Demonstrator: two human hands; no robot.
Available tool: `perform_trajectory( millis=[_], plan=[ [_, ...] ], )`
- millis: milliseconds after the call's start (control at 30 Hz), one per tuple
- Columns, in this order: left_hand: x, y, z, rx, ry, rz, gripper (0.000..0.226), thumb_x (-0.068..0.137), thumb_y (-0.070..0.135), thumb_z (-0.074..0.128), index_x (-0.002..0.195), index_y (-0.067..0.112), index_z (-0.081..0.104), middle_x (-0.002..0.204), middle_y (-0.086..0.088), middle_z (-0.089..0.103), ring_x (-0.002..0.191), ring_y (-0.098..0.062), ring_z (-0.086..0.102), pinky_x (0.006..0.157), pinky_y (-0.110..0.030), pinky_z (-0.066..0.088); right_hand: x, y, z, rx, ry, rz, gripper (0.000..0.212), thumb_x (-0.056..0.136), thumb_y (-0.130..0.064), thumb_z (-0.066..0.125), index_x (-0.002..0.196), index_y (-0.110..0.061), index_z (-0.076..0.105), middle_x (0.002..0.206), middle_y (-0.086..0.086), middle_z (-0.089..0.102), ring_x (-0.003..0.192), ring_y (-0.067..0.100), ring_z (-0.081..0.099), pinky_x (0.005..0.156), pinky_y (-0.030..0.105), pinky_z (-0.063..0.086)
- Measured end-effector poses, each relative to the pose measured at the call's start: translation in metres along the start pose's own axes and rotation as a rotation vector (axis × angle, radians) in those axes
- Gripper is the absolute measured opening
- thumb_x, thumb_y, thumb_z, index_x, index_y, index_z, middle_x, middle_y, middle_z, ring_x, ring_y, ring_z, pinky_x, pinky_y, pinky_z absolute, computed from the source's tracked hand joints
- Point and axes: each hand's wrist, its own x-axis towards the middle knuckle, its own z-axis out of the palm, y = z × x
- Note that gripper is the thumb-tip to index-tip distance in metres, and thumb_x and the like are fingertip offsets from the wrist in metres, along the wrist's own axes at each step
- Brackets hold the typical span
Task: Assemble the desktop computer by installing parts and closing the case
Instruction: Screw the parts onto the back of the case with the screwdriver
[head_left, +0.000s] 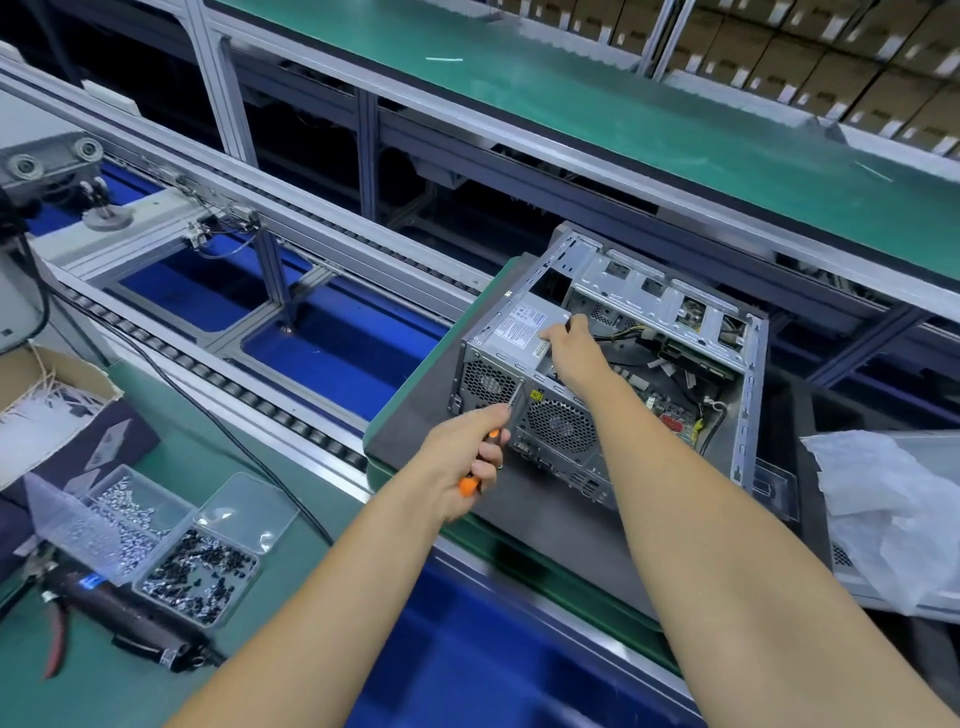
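1. On the worktop at far left lies a powered driver beside red-handled pliers. Next to them a clear tray holds silver screws in one compartment and black ones in another.
2. My left hand is clenched round an orange-and-black screwdriver; its shaft points up at the rear of the case, near the upper fan grille.
3. The case sits on a dark mat, side panel off, the board and its wiring showing inside.
4. My right hand reaches in over the power supply. The fingers seem pinched on something small and dark at its top edge; I cannot tell what.
5. At far right lies crumpled plastic wrap.
6. Handling, as I judge it: the case is stiff sheet steel, fairly heavy, with sharp edges; I would hold it by the frame rails, not the cables or the board, which look fragile. The screws are small and would slip easily.
7. Writing: the power supply carries a printed label, too small to read. A yellow warning sticker sits on the rear.
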Motion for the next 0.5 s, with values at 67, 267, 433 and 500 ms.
perform_trajectory(
  millis=[67,267,433,500],
  plan=[
    [0.005,-0.002,-0.001,0.500,0.155,0.339,0.007,0.098,0.018,0.065,0.100,0.017,0.071,0.075,0.002,0.058,0.047,-0.011,0.043,0.038,-0.018,0.030,0.003,0.002,0.001,-0.036,-0.009,-0.023,0.027,0.101,-0.021,0.030,0.117,-0.018,0.051,0.117,0.014,0.049,0.094,0.029,0.050,0.083,0.043,0.040],
    [0.006,-0.019,0.000,1.460,0.408,0.828,0.012,0.103,0.027,0.047,0.108,0.027,0.057,0.099,0.007,0.056,0.078,-0.023,0.061,0.069,-0.039,0.051,0.006,0.004,0.001,-0.110,-0.002,-0.016,0.040,0.103,-0.023,0.033,0.135,-0.007,0.050,0.118,0.007,0.041,0.101,0.032,0.053,0.087,0.043,0.041],
    [0.007,0.000,0.001,0.697,0.158,0.430,0.021,0.092,0.017,0.055,0.104,0.019,0.072,0.073,0.001,0.067,0.043,-0.012,0.051,0.040,-0.019,0.039,-0.011,-0.003,-0.001,-0.253,0.259,-0.059,0.045,0.099,-0.040,0.043,0.133,-0.011,0.045,0.121,0.010,0.055,0.106,0.034,0.057,0.096,0.051,0.046],
    [0.002,0.001,0.001,0.463,0.081,0.287,0.025,0.092,0.004,0.055,0.109,0.011,0.072,0.060,-0.006,0.059,0.036,-0.014,0.045,0.036,-0.019,0.037,-0.024,-0.008,-0.002,-0.300,0.457,-0.203,0.036,0.096,-0.034,0.047,0.123,-0.010,0.049,0.114,0.009,0.056,0.094,0.031,0.058,0.085,0.049,0.049]
  ],
)
